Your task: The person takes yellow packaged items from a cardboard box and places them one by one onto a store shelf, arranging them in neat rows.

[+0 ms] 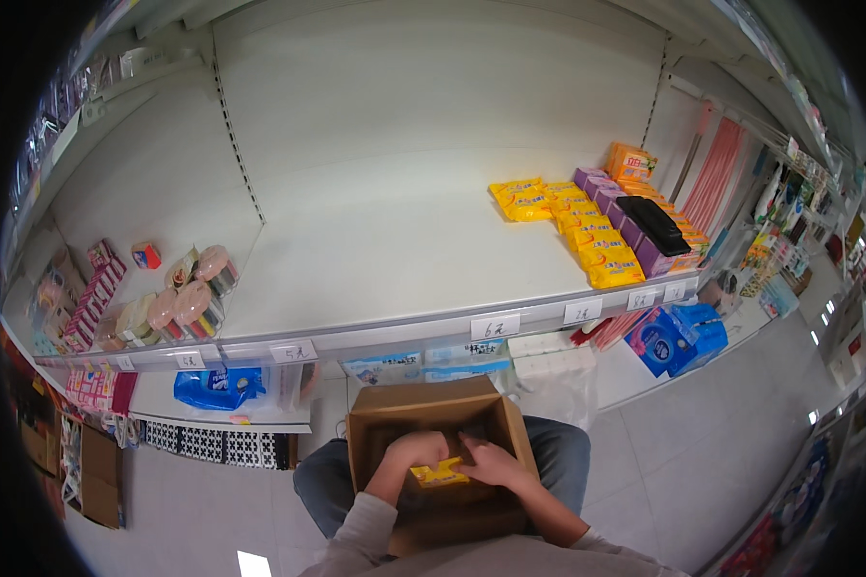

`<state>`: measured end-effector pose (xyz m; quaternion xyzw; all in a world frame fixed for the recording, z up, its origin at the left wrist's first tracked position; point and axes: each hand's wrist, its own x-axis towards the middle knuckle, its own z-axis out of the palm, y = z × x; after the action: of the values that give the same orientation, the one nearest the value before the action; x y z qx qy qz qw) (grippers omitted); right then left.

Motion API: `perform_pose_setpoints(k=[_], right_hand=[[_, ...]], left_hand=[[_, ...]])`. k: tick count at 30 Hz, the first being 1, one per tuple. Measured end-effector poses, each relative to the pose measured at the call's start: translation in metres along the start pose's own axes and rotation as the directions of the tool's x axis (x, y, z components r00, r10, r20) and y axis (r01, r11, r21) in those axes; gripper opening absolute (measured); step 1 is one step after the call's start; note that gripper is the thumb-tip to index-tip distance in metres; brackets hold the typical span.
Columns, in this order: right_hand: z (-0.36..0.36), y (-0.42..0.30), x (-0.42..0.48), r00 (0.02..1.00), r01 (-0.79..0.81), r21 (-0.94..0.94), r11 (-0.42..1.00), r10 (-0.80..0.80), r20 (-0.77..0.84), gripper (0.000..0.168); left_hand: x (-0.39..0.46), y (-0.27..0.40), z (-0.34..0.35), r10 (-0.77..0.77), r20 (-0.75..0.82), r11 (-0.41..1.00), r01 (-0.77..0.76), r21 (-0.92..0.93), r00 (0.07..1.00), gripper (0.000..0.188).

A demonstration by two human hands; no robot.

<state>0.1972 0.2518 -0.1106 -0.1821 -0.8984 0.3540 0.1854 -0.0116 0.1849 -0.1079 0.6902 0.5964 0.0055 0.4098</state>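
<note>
An opened cardboard box (440,404) stands between my knees, with both my hands inside it. A small yellow packet (440,473) lies between my hands in the box. My left hand (418,448), its fingers curled, is on the packet's left end. With the thumb and fingers of my right hand (492,461), I grip the right end. The box's lower inside is dark, and my forearms hide part of it. On the shelf ahead, similar yellow packets (593,239) lie in a row, with two more packets (521,199) at the back left of it.
Purple boxes (653,256) and orange packs (631,162) line the white shelf's (404,260) right side; a black object (653,225) rests on them. Clear-lidded containers (196,303) stand at left. Handwritten price cards (495,327) line the edge. Below are tissue packs (675,339).
</note>
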Motion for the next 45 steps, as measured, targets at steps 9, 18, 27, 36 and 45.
perform_pose_setpoints(k=[9, 18, 27, 36, 45], right_hand=[[-0.092, -0.068, 0.016, 0.937, -0.161, 0.407, 0.899, 0.269, -0.224, 0.018], [-0.188, -0.105, 0.066, 0.924, 0.077, 0.166, 0.983, -0.008, -0.382, 0.028], [-0.335, -0.052, 0.236, 0.726, -0.207, -0.246, 0.947, -0.020, -0.687, 0.032], [-0.327, -0.034, 0.272, 0.786, -0.424, -0.372, 0.826, 0.133, -0.603, 0.060], [-0.300, -0.041, 0.265, 0.865, -0.417, -0.730, 0.542, -0.012, -0.502, 0.055]], left_hand=[[-0.094, 0.090, -0.060, -0.086, -0.784, 0.911, -0.269, -0.311, 0.615, 0.030], [-0.090, 0.114, -0.075, -0.035, -0.986, 0.875, -0.471, -0.110, 0.164, 0.018], [-0.095, 0.135, -0.128, 0.313, -0.950, 0.946, 0.082, 0.313, 0.009, 0.053], [-0.092, 0.121, -0.127, 0.225, -0.966, 0.942, 0.226, 0.249, 0.130, 0.066], [-0.088, 0.124, -0.123, 0.215, -0.970, 0.952, 0.198, 0.234, 0.110, 0.066]])
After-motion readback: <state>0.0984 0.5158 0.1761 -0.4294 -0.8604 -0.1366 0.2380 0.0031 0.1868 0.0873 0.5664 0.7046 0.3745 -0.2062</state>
